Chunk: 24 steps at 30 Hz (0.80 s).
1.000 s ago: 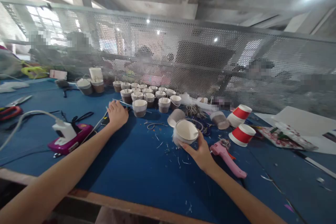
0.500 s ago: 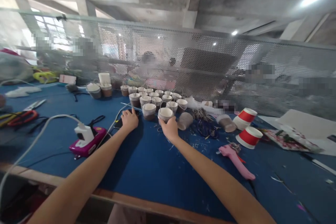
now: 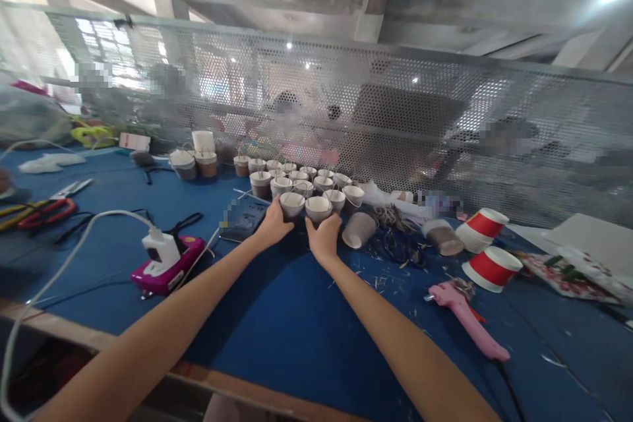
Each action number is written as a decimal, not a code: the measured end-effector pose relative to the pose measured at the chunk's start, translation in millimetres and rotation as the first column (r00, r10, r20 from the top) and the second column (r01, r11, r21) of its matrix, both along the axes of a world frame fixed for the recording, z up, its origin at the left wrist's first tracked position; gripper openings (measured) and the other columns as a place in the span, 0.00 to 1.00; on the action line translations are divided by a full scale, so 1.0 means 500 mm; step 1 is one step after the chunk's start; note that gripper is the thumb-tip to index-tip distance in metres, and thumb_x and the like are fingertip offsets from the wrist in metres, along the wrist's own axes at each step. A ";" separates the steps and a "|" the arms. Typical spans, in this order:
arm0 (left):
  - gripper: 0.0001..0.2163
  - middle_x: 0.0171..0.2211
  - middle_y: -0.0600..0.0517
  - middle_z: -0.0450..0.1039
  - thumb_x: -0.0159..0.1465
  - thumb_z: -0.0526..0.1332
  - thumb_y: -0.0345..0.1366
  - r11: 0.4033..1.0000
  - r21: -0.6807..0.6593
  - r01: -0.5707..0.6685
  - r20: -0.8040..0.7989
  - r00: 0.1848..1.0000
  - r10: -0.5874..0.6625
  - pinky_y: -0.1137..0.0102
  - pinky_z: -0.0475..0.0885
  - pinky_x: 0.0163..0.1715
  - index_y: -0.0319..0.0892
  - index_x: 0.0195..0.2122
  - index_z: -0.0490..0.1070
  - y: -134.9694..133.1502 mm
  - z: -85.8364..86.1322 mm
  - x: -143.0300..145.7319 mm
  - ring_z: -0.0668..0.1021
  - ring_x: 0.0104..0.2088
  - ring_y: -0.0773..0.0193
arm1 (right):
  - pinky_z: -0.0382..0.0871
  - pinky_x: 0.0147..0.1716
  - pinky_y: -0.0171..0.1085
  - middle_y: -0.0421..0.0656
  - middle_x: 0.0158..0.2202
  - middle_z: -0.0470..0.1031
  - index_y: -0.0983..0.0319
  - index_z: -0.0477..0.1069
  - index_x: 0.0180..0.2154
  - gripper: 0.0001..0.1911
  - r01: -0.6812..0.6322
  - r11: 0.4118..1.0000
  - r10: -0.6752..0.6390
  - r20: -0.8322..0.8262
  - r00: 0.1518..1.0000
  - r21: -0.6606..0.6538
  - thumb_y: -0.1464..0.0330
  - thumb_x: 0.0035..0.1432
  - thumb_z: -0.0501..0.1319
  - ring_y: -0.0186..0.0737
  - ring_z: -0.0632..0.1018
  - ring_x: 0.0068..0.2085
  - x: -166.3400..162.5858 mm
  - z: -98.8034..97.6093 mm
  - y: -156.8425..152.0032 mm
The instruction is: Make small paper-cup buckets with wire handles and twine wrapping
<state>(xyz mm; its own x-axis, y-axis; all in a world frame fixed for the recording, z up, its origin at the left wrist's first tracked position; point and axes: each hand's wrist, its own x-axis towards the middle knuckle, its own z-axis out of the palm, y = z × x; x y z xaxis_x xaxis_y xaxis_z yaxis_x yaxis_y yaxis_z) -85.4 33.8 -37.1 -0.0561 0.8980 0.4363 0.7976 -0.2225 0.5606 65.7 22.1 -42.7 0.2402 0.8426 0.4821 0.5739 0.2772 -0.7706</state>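
Side by side at the front of a cluster of small bucket-like cups (image 3: 260, 186) stand two pale cups with white rims. My left hand (image 3: 273, 225) is closed against the left side of one front cup (image 3: 292, 206). Around the lower right of the neighbouring front cup (image 3: 318, 208), my right hand (image 3: 325, 237) is wrapped, its thumb at the near side. Some fingers of both hands are hidden behind the cups. Thin wire handles arch over several cups. A dark phone (image 3: 243, 221) lies left of my left hand, and a tipped cup (image 3: 359, 231) lies right of my right hand.
A pink glue gun (image 3: 467, 320) and red-and-white cup stacks (image 3: 492, 269) are to the right. On the left are a purple power strip (image 3: 165, 270) with a white cable and red-handled scissors (image 3: 49, 211). A perforated metal screen (image 3: 395, 119) stands behind the blue table (image 3: 277, 336).
My left hand has moved right, off the phone and onto a front cup. My right hand still holds its cup, now beside that one. The camera view has shifted slightly.
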 end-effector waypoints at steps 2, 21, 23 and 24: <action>0.46 0.61 0.30 0.55 0.49 0.64 0.35 0.999 0.014 0.044 0.064 0.997 -0.045 0.59 0.61 0.59 0.29 0.63 0.39 -0.001 -0.010 0.019 0.62 0.62 0.47 | 0.57 0.53 0.60 0.68 0.52 0.61 0.69 0.55 0.47 0.26 -0.009 1.000 0.009 -0.007 1.000 0.013 0.61 0.52 0.60 0.64 0.64 0.56 -0.001 -0.005 0.001; 0.34 0.54 0.44 0.63 0.49 0.67 0.32 0.865 0.502 -0.010 0.411 0.882 -0.228 0.58 0.65 0.55 0.44 0.55 0.53 -0.013 0.005 0.007 0.69 0.56 0.53 | 0.60 0.55 0.47 0.59 0.51 0.62 0.68 0.53 0.50 0.30 -0.117 0.990 0.130 -0.209 0.969 0.075 0.62 0.49 0.61 0.51 0.67 0.54 0.011 0.001 0.019; 0.34 0.54 0.44 0.63 0.50 0.68 0.34 0.848 0.530 -0.020 0.372 0.904 -0.211 0.57 0.65 0.55 0.45 0.55 0.52 -0.019 0.000 0.011 0.69 0.55 0.53 | 0.62 0.54 0.45 0.59 0.51 0.62 0.68 0.52 0.50 0.31 -0.133 0.986 0.154 -0.233 0.960 0.102 0.62 0.49 0.61 0.49 0.68 0.53 0.011 0.003 0.018; 0.34 0.53 0.44 0.63 0.50 0.68 0.34 0.844 0.536 -0.018 0.356 0.911 -0.207 0.57 0.65 0.55 0.45 0.55 0.52 -0.021 -0.003 0.013 0.69 0.55 0.53 | 0.62 0.53 0.44 0.59 0.51 0.62 0.68 0.52 0.51 0.31 -0.141 0.983 0.165 -0.241 0.956 0.115 0.62 0.50 0.61 0.48 0.68 0.52 0.011 0.003 0.018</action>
